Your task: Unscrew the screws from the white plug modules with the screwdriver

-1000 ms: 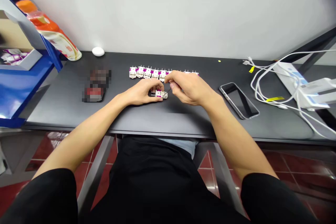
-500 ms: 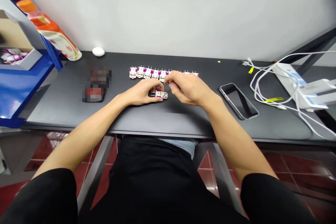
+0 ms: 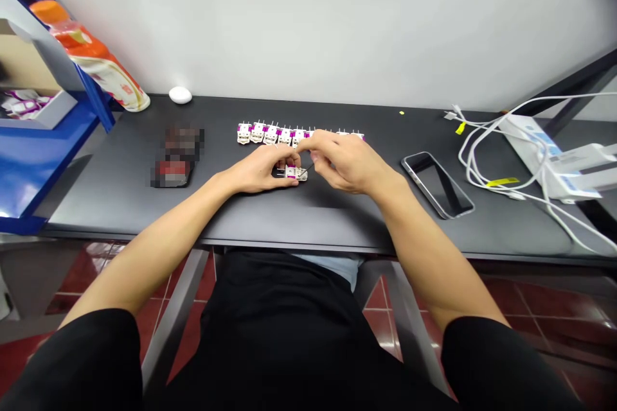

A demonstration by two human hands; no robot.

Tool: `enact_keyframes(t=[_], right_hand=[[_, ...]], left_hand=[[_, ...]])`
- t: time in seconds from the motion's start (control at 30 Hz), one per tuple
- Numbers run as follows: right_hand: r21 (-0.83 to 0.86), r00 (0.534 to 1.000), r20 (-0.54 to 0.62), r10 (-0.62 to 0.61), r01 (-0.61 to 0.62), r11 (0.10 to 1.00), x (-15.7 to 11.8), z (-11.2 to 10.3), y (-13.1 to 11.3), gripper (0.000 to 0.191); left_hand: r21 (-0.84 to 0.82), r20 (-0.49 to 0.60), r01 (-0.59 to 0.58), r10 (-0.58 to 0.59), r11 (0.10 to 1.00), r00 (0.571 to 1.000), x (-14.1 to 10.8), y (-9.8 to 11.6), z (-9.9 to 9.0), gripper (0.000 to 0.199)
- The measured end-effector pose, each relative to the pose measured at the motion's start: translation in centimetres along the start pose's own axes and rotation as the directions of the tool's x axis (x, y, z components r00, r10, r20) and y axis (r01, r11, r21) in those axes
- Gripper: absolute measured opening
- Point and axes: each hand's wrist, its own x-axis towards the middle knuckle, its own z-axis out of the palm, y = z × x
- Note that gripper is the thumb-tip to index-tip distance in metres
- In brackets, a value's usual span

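My left hand (image 3: 263,170) is closed around a small white-and-purple part (image 3: 291,171) with thin pins, holding it on the dark desk between thumb and fingers. My right hand (image 3: 349,160) pinches a thin dark rod-like tool (image 3: 307,171), whose tip meets the right end of that part. Most of the tool is hidden by my fingers, so its exact kind cannot be made out. Just behind my hands stands a row of similar white-and-purple parts (image 3: 258,132), pins upward; my right hand covers some of them.
On the right lie a phone (image 3: 438,185), tangled white cables (image 3: 475,157) and a white-and-blue box (image 3: 530,154). At left are a blurred dark-and-red object (image 3: 174,167), a white egg-shaped object (image 3: 180,96), an orange-capped bottle (image 3: 103,67) and an open box (image 3: 58,109) on a blue shelf.
My right index finger has shifted slightly left, toward my left hand's fingers. The held part and the tool tip stay in nearly the same place.
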Motion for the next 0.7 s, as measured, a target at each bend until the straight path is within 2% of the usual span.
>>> enact_keyframes(t=[0.17, 0.7], right_hand=[[-0.042, 0.998, -0.01, 0.061, -0.062, 0.997, -0.08, 0.12, -0.15, 0.042], [-0.018, 0.998, 0.017, 0.055, -0.055, 0.998, -0.16, -0.02, -0.02, 0.04]], left_hand=[[0.03, -0.025, -0.001, 0.002, 1.0, 1.0, -0.03, -0.18, 0.07, 0.028], [0.035, -0.025, 0.014, -0.013, 0.999, 1.0, -0.01, -0.37, 0.16, 0.03]])
